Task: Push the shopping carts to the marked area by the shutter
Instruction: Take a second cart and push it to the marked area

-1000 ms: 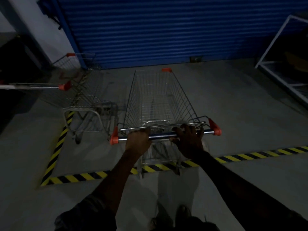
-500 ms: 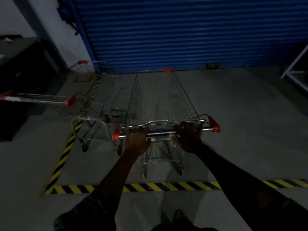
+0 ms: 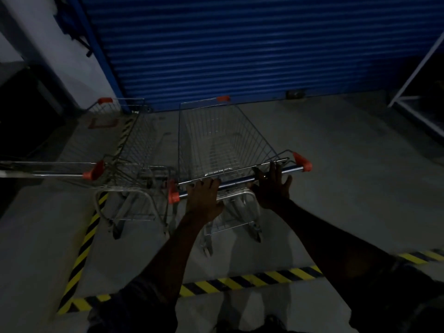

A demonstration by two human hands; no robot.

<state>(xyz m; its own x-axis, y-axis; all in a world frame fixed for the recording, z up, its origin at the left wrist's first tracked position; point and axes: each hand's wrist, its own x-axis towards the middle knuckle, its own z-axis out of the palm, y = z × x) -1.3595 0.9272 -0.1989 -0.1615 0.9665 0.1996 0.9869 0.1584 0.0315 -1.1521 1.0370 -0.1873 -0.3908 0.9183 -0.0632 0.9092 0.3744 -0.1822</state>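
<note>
At the far left, one shopping cart (image 3: 134,145) stands over the yellow and black floor tape (image 3: 81,251), its long bar with an orange end cap (image 3: 95,170) reaching out to the left edge. Just to its right is the second cart (image 3: 216,140). This one is inside the taped corner, with its front end close to the blue shutter (image 3: 240,44). The two wire baskets stand side by side; whether they touch cannot be told in the dim light.

The left hand (image 3: 204,198) grasps this cart's handle (image 3: 240,180) near its left orange cap, the fingers curled over the bar. The right hand (image 3: 272,186) is further along the same bar, released, with its fingers spread and straight and the palm pressed against the bar. Both arms reach forward over the strip of tape (image 3: 252,280) that runs across the concrete floor. At the far right stands a white rack (image 3: 413,75), well apart from the carts.
</note>
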